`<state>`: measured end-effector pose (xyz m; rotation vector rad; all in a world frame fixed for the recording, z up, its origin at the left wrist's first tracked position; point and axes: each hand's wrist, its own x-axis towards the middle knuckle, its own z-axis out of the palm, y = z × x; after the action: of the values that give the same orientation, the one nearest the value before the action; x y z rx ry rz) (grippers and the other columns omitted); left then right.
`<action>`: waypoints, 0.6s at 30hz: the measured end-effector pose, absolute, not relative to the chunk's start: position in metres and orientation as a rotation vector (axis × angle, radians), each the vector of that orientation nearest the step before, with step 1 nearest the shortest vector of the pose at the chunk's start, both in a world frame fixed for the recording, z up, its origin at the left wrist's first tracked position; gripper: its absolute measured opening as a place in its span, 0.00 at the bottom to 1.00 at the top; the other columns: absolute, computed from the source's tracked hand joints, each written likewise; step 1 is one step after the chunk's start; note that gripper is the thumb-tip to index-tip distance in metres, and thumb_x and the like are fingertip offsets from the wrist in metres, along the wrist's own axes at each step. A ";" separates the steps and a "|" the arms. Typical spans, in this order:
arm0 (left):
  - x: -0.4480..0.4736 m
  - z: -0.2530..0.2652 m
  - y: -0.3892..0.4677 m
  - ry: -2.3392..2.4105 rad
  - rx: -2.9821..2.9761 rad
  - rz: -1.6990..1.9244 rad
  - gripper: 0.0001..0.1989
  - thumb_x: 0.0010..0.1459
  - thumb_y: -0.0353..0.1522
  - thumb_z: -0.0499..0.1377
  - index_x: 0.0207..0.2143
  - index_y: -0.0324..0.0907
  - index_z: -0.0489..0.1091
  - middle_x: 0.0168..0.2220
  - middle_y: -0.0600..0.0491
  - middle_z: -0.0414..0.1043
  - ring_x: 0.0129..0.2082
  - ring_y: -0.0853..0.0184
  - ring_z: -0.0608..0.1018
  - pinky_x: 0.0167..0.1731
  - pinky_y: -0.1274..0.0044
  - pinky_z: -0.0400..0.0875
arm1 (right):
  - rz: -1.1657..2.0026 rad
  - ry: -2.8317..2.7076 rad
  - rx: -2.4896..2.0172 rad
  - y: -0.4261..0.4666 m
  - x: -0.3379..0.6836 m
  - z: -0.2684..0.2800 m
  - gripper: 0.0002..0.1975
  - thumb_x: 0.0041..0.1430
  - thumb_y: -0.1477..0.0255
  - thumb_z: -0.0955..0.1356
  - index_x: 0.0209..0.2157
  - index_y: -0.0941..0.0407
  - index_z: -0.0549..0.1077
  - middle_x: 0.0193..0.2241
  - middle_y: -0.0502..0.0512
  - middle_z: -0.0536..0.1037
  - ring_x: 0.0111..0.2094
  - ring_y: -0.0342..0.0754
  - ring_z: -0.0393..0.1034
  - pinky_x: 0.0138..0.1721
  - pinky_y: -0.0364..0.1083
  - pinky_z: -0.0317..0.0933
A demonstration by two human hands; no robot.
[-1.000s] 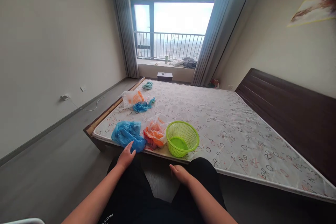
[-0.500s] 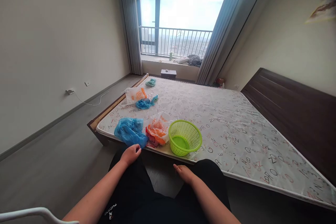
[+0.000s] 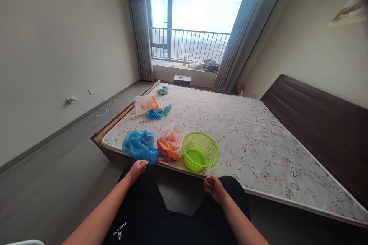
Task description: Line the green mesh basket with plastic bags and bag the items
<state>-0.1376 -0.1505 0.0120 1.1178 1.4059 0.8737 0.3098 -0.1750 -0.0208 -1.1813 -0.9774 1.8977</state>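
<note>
My left hand rests over my left knee with its fingers curled together, and nothing shows in it. Just beyond its fingertips lies a crumpled blue plastic bag at the mattress edge; I cannot tell whether they touch. My right hand is closed in a fist by my right knee, with nothing visible in it. The green plastic basket stands upright in front of that hand, apart from it, and looks empty. Between basket and blue bag lies a crumpled orange and white plastic bag.
Farther along the mattress lie a white and orange bag, a smaller blue bag and a teal coil. A dark headboard borders the right. A small nightstand stands beyond the bed, below the window.
My right hand has moved right and up, and its fingers have curled from stretched out into a fist. The view has shifted slightly. The bags and basket stay in place.
</note>
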 end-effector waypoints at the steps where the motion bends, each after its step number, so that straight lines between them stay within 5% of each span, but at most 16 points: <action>1: -0.140 0.015 -0.154 1.348 0.991 0.912 0.29 0.47 0.54 0.62 0.19 0.47 0.49 0.16 0.63 0.44 0.16 0.75 0.49 0.19 0.77 0.42 | 1.944 -0.822 -1.044 -0.178 0.319 -0.016 0.25 0.51 0.57 0.67 0.20 0.52 0.46 0.16 0.42 0.44 0.19 0.39 0.36 0.19 0.41 0.39; 7: -0.166 0.038 -0.191 0.995 0.413 1.148 0.28 0.56 0.42 0.65 0.22 0.45 0.46 0.18 0.65 0.40 0.16 0.77 0.44 0.16 0.81 0.40 | 1.929 -0.246 -0.583 -0.202 0.382 0.012 0.25 0.52 0.69 0.71 0.20 0.54 0.47 0.17 0.41 0.45 0.20 0.39 0.36 0.19 0.40 0.37; 18: -0.188 0.062 -0.252 0.617 0.167 1.291 0.24 0.65 0.31 0.58 0.23 0.45 0.45 0.22 0.64 0.34 0.19 0.74 0.41 0.18 0.78 0.39 | 1.650 -0.025 -0.569 -0.262 0.439 0.052 0.24 0.53 0.71 0.72 0.20 0.55 0.51 0.19 0.40 0.41 0.20 0.39 0.35 0.20 0.44 0.32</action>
<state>-0.1883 -0.2519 0.0618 0.1668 0.6169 1.2909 0.4391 -0.2618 0.0517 -0.5691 -0.0253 1.6503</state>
